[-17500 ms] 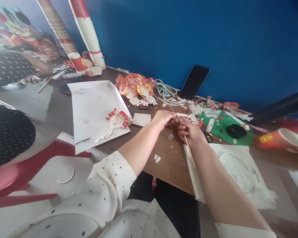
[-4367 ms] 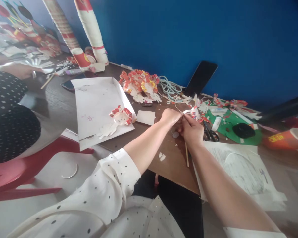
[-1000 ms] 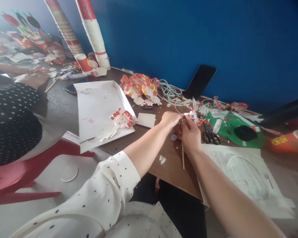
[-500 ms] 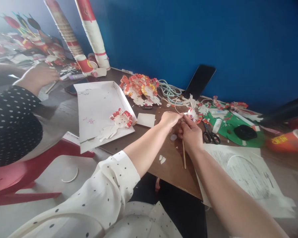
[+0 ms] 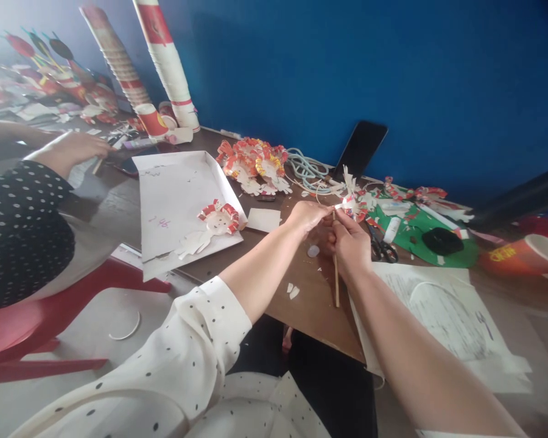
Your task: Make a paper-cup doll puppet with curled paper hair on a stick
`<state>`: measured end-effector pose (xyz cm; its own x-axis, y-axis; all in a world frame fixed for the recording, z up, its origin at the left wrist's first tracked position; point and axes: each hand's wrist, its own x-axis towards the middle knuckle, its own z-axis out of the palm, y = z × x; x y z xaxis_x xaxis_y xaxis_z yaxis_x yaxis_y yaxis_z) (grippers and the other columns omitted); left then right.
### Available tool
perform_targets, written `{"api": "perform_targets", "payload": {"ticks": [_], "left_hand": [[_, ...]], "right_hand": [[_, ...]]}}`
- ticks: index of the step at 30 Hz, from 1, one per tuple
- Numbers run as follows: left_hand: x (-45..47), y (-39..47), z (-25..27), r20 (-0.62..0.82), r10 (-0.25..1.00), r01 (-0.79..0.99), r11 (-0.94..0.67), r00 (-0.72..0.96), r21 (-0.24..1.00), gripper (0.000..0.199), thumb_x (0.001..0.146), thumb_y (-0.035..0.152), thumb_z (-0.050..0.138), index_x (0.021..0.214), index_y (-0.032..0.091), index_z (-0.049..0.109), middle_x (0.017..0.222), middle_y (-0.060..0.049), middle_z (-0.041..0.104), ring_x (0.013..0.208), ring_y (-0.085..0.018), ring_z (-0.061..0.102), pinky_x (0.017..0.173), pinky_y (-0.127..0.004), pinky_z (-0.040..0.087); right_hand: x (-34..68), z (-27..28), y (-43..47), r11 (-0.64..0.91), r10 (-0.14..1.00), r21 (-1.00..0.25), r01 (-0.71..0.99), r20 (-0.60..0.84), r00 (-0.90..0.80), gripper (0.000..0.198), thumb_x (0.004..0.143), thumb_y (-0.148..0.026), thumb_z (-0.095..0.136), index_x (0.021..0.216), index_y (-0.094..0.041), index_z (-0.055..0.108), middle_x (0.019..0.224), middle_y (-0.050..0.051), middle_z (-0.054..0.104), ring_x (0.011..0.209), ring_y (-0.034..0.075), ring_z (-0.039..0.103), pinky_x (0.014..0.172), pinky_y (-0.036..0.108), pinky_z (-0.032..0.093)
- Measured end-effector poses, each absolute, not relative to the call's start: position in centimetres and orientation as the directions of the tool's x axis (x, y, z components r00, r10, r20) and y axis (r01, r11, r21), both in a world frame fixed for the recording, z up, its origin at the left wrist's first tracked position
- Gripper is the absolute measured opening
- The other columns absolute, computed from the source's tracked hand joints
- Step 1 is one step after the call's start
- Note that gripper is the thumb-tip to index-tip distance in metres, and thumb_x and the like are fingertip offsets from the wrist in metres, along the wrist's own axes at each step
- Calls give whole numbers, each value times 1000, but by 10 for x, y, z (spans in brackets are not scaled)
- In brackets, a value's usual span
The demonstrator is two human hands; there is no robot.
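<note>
My left hand reaches in over the brown board, its fingers closed in a pinch at the near edge of a red-and-white paper cutout. My right hand is closed around a thin wooden stick, whose lower end points back toward me. The thumb and finger of that hand also touch the cutout's edge, so both hands meet there. Fingers hide the stick's upper part and much of the contact. Left of the hands, a finished-looking paper figure with a red curled rim and a drawn face lies on a white box lid.
A pile of paper figures lies behind, beside a coiled cable and a leaning phone. Black scissors and a green sheet are at right, near a paper cup. A co-worker's hand works at left.
The view has shifted slightly. My hands keep their hold on the cutout and stick with little visible movement. The co-worker's hand at left has reached a little to the right.
</note>
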<state>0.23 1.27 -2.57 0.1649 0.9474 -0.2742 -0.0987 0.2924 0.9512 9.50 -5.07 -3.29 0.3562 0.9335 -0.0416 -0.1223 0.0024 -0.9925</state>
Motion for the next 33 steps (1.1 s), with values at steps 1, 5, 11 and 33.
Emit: {"api": "perform_targets", "payload": {"ticks": [1, 5, 11, 33], "left_hand": [[3, 12, -25, -281, 945, -104, 301, 168, 948, 27, 71, 38, 80, 72, 14, 68, 60, -2, 60, 52, -9, 47, 56, -24, 36], [4, 4, -19, -298, 928, -159, 336, 221, 928, 26, 75, 35, 78, 69, 13, 66, 55, 0, 55, 50, -9, 46, 52, -23, 36], [6, 0, -13, -290, 937, -220, 329, 193, 918, 10, 83, 16, 64, 77, 11, 70, 56, -1, 58, 53, -10, 52, 58, -24, 43], [6, 5, -13, -431, 902, -106, 431, 30, 896, 20, 69, 15, 75, 59, 15, 58, 49, 0, 54, 42, -10, 48, 47, -25, 35]], "right_hand": [[96, -34, -51, 5, 935, -995, -99, -30, 354, 50, 70, -32, 66, 119, -20, 70, 63, -3, 57, 47, 7, 40, 40, 19, 29], [101, -37, -52, 1, 941, -999, 37, 14, 339, 50, 75, -36, 64, 123, -19, 69, 49, -7, 45, 43, 9, 38, 42, 22, 31], [102, -39, -52, 91, 938, -973, 211, 155, 312, 46, 79, -33, 61, 120, -17, 69, 60, 0, 59, 56, 16, 54, 53, 28, 43], [82, -28, -52, -97, 970, -899, -428, -181, 161, 19, 69, -17, 64, 87, -19, 60, 63, -5, 50, 48, 5, 40, 38, 16, 27]]}}
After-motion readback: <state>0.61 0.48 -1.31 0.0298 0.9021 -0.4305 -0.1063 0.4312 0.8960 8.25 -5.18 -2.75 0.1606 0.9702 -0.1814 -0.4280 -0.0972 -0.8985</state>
